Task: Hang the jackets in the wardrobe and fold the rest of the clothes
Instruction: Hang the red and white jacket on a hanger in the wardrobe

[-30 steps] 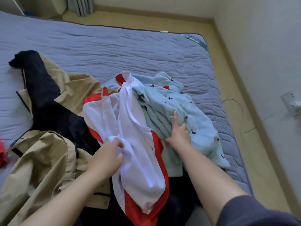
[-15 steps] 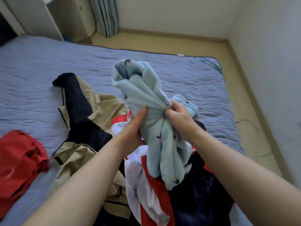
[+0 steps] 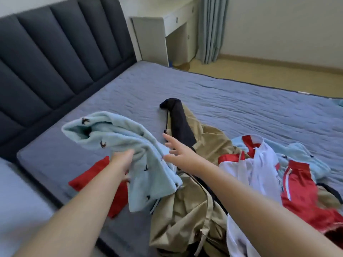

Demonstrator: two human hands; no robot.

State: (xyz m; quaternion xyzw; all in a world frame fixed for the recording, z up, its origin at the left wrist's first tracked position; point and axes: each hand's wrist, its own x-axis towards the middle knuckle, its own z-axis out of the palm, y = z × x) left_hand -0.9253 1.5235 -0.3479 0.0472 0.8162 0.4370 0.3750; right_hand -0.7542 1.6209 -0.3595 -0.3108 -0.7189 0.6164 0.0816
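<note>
A light blue fleece garment [image 3: 118,141] with small dark prints hangs bunched above the bed, gripped from below by my left hand [image 3: 121,161]. My right hand [image 3: 178,151] is just to its right, fingers spread and straight, holding nothing. Under my arms lies a beige jacket [image 3: 187,210] with a black lining [image 3: 179,119]. To the right is a white and red sports top [image 3: 259,164] over another light blue piece [image 3: 313,162]. A red garment [image 3: 96,175] lies below the fleece, partly hidden.
The clothes lie on a grey-blue quilted mattress [image 3: 232,101] with a dark padded headboard [image 3: 55,52] at the left. A white desk [image 3: 167,28] and a curtain [image 3: 211,28] stand beyond the bed, with wooden floor [image 3: 269,73] behind.
The view swung left toward the headboard. The light blue fleece was carried left over the red garment; my right hand let go of it and now hovers spread beside it.
</note>
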